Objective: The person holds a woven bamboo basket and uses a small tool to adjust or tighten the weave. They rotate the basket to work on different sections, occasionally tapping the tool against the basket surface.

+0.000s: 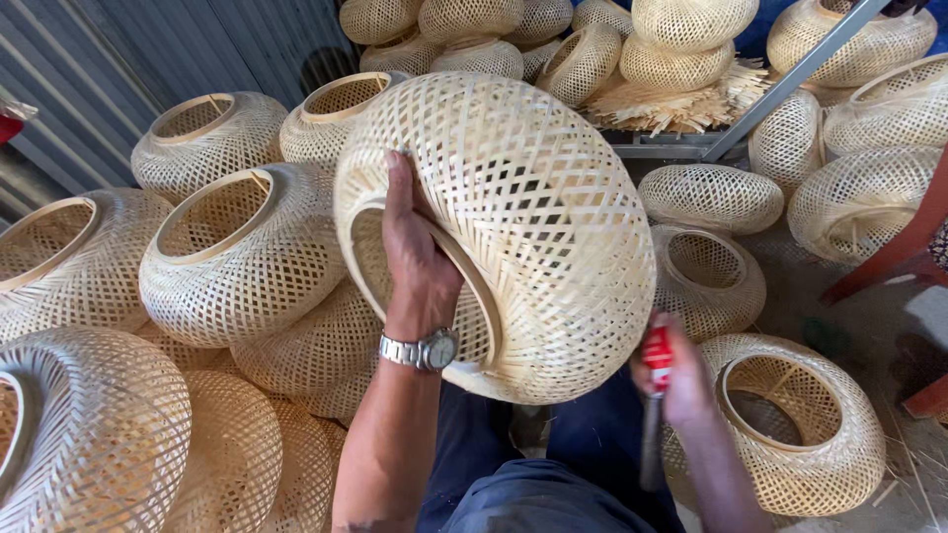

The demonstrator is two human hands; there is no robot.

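A large round woven bamboo basket (523, 217) is held up in front of me, tilted with its open rim facing left and down. My left hand (415, 247) grips that rim, fingers over the outer weave, a metal wristwatch (423, 350) on the wrist. My right hand (671, 375) sits just below the basket's lower right side, closed around a red-handled tool (655, 395) whose dark blade points down. My dark trousers (533, 474) show beneath.
Many similar woven baskets (237, 257) are piled to the left, behind and right; one with its rim up (790, 424) lies beside my right hand. A grey corrugated wall (118, 59) stands at left, a metal bar (790, 74) and loose bamboo strips (671, 104) behind.
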